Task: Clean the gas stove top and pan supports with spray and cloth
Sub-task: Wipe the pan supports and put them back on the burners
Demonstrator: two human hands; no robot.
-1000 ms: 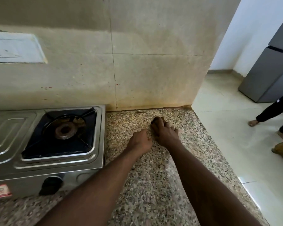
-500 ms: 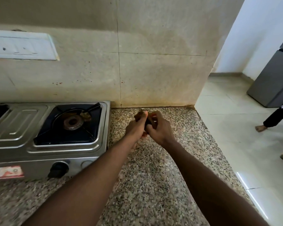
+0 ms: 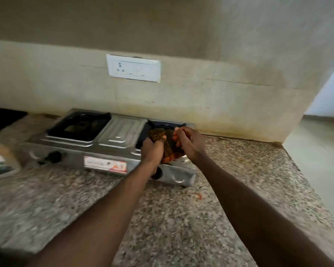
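Two bare forearms reached out over the speckled stone counter (image 3: 181, 218). The left hand (image 3: 152, 150) was curled in a fist round a bunch of the dark brown and orange cloth (image 3: 169, 140). The right hand (image 3: 190, 145) pinched the cloth's other side between bent fingers (image 3: 176, 140) and thumb. The cloth was held between both hands, just above the right burner end of the steel stove (image 3: 121, 130), which stood on the counter against the wall (image 3: 229, 105). A black knob (image 3: 54, 157) and a sticker (image 3: 105, 164) showed on the stove's front. Above the stove, a white socket plate (image 3: 133, 68) sat on the stained wall.
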